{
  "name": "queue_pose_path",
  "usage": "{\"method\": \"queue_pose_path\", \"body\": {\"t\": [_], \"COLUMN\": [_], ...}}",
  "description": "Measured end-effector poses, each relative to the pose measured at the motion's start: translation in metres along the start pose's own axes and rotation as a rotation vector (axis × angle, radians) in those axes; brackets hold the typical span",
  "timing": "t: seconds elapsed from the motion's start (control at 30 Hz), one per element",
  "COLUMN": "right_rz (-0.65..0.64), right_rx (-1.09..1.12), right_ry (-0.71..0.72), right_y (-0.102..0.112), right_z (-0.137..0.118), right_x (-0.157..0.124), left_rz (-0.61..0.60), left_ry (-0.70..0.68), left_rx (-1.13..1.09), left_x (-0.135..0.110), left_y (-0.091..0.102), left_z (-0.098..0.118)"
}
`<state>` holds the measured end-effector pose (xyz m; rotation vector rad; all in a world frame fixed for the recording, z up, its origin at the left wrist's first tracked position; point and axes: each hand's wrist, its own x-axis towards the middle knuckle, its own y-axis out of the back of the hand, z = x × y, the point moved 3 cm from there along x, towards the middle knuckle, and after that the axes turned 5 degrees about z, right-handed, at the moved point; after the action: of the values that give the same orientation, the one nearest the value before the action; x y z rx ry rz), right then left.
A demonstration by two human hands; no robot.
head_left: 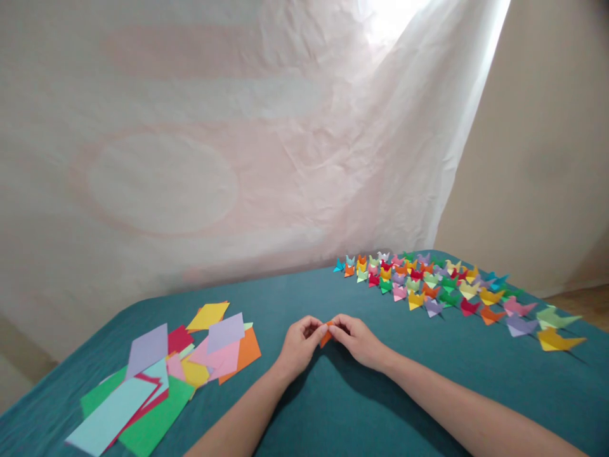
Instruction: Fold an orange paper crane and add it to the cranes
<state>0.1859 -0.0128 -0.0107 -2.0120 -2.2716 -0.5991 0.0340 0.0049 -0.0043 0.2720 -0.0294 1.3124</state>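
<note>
A small folded orange paper point(326, 334) is pinched between both hands just above the teal table point(333, 406). My left hand point(301, 346) grips its left side with curled fingers. My right hand point(358, 339) grips its right side, fingertips pressed together. Most of the paper is hidden by the fingers.
A loose pile of coloured paper sheets point(166, 371) lies at the left of the table. Several rows of finished folded paper birds point(438, 285) stand at the back right, running toward the right edge. A wrinkled white sheet point(214, 139) hangs behind the table.
</note>
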Motion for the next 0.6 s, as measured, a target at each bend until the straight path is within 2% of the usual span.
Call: {"method": "queue_pose_path", "body": {"t": [0.3, 0.6], "right_rz": [-0.057, -0.041], "right_rx": [-0.031, -0.086], "right_ry": [-0.006, -0.003], "right_y": [-0.0034, -0.0027], "right_z": [-0.0074, -0.0089], "right_x": [-0.0033, -0.0031], "left_rz": [0.071, 0.067], "left_ry": [0.004, 0.019], "left_rx": [-0.083, -0.097], "left_x": [-0.0026, -0.0016], "left_y": [0.0052, 0.0041], "left_z": [0.0093, 0.01]}}
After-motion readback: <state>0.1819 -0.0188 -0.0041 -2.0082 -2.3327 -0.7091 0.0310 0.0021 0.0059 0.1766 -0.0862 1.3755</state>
